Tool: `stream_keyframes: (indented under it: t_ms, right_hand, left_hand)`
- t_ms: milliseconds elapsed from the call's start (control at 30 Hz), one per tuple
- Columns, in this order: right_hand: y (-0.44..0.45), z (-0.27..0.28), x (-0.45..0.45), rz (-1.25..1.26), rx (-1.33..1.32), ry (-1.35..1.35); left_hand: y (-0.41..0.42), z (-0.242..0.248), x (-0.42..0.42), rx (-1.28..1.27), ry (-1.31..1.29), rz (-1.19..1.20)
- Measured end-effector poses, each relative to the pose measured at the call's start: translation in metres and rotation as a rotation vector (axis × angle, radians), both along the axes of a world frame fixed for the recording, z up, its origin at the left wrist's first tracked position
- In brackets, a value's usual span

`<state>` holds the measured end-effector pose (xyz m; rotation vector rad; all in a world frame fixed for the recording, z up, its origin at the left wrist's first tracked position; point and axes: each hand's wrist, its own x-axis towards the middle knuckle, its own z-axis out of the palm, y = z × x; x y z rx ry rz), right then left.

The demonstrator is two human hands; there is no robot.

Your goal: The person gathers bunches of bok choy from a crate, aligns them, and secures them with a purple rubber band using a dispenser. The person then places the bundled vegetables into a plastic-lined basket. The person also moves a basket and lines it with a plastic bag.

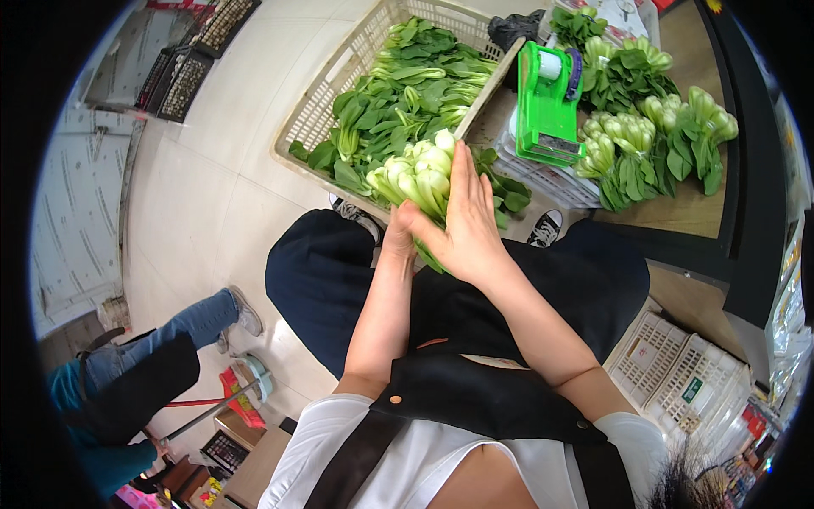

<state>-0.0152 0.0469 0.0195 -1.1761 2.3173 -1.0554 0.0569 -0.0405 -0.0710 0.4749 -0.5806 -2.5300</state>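
Between my two hands is a bunch of bok choy (416,172), its pale stem bases turned away from me and its leaves toward my lap. My left hand (400,232) holds it from the left and below, mostly hidden behind the stems. Along its right side lies my right hand (470,216), fingers extended and close together, thumb across the stems. Beyond the bunch, a plastic crate (305,121) holds many loose bok choy (413,83). A green tape dispenser (547,105) stands to the right of the crate. Several bundled bok choy (626,143) lie right of the dispenser.
A black plastic bag (516,28) sits by the crate's far right corner. White crates (680,369) stand at lower right. At lower left, another person (140,375) holds a long handle near a red broom (241,397). Dark crates (184,83) are at upper left.
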Motion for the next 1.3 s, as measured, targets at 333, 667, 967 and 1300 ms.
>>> stream_keyframes:
  t_ms: [333, 667, 967, 1300]
  right_hand:
    - [-0.036, -0.045, 0.031, 0.006, -0.019, -0.069]
    - [-0.109, 0.003, 0.063, 0.429, 0.094, -0.240]
    - [-0.208, -0.053, -0.021, 0.289, -0.180, -0.645]
    - [-0.335, -0.258, -0.026, 0.973, 0.552, 0.926]
  left_hand:
    - [0.001, -0.040, 0.044, -0.216, -0.027, 0.125]
    - [-0.064, 0.013, 0.069, 0.121, -0.112, 0.518]
    - [-0.098, -0.027, 0.108, 0.253, 0.414, 0.307]
    - [-0.105, -0.024, 0.111, 0.388, 0.292, 0.294]
